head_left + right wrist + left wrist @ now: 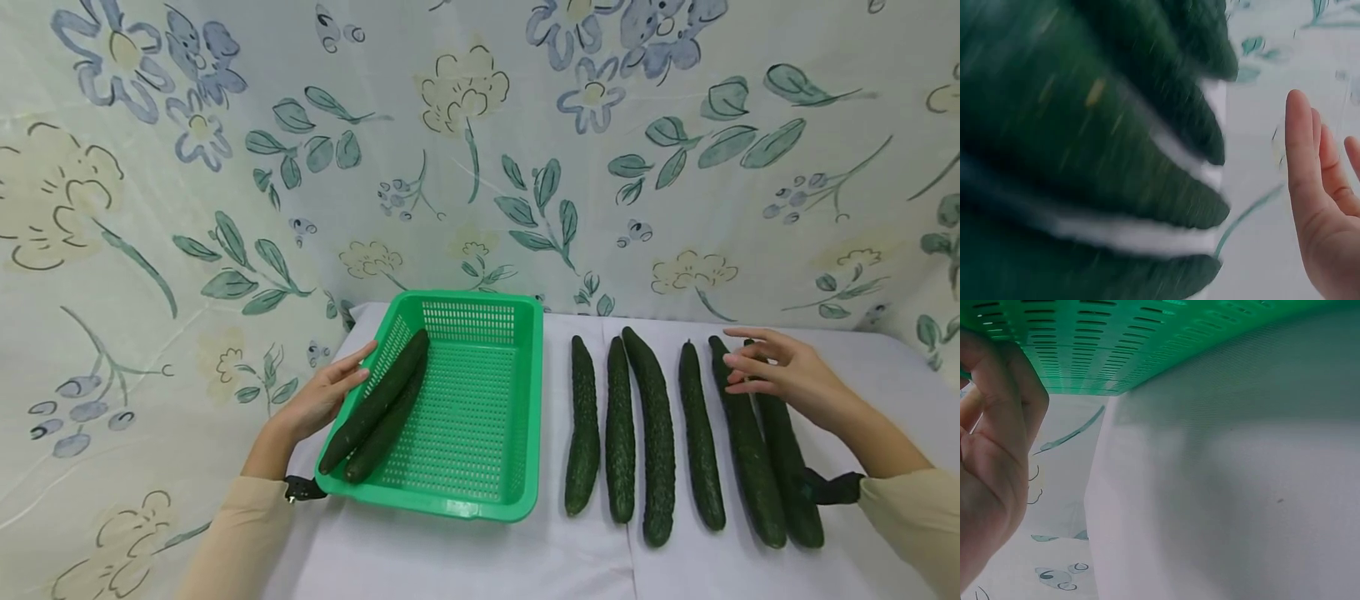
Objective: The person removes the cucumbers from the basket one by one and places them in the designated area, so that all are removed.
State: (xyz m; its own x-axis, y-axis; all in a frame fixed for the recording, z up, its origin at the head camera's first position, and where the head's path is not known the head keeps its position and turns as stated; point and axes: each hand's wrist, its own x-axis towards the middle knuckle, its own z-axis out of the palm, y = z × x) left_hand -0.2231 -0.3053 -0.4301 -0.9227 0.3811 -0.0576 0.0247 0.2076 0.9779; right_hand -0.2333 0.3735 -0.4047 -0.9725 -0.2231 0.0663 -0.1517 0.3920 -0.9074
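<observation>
Cucumbers [658, 433] seem firm and rather heavy, best held around the middle; right hand [795, 375] has grip apart, left hand [322, 398] grips basket [533, 400].

A pale floral-printed drape [442, 237] hangs behind the white surface [577, 562] and along its left side — bluish flowers, cream blossoms, green leaf sprigs, berries. A crease [631, 562] lines the surface's near part; the left wrist view shows a small dark speck [1280, 500] on the white.
</observation>
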